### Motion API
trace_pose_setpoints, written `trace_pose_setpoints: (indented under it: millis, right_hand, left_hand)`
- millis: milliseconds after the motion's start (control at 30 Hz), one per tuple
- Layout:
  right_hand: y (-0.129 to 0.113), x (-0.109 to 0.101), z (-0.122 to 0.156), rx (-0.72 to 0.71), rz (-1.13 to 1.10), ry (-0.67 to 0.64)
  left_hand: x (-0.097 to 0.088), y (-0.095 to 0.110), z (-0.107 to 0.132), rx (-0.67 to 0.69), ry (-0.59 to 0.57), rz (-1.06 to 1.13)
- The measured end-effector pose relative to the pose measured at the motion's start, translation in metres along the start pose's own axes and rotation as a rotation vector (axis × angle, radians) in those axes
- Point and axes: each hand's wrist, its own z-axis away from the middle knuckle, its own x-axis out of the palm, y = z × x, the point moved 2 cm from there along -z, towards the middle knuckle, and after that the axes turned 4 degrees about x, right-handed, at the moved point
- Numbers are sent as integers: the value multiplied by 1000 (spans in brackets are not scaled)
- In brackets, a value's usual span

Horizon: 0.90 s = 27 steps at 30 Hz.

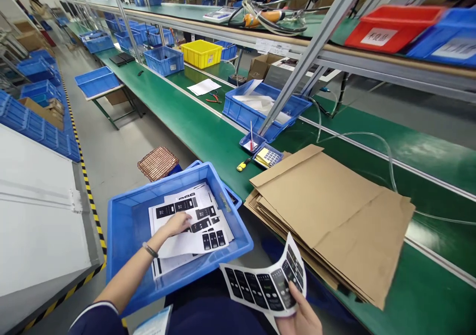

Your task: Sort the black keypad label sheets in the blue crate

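Left hand: the left hand [177, 223] reaches into the blue bin [128, 221], fingers laid flat and lightly spread on the loose label sheets [197, 221]; nothing pinched.
Right hand: the right hand [299, 315] holds one label sheet [266, 283] at its lower edge, thumb pressed on it; the sheet curls upward, clear of the bin.
Sheet location: the held sheet hangs between the bin and the cardboard stack [327, 216] on the green tabletop [193, 122].
Risk, held sheet: a one-edge grip on a curling sheet may let it crease or slip.
Risk, bin sheets: overlapped sheets may cling together, so several could lift at once.
Risk, bin: it appears to rest off the tabletop; downward pressure could tilt it.
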Motion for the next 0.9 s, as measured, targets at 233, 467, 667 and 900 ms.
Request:
trace_pose_setpoints:
  millis: [233,467,667,900]
  right_hand:
    - [-38,-1,-29,100,25,-100]
    - [-63,19,-39,63,-40,4]
    - [-64,35,-28,-2,-25,9]
    - [-35,40,-8,42,-29,27]
  left_hand:
    - [-28,-27,-51,-268,129,-188]
    - [-34,-37,-57,-302,99,-215]
    - [-35,-35,-41,-249,109,-201]
    - [-54,-29,-12,-159,154,-102]
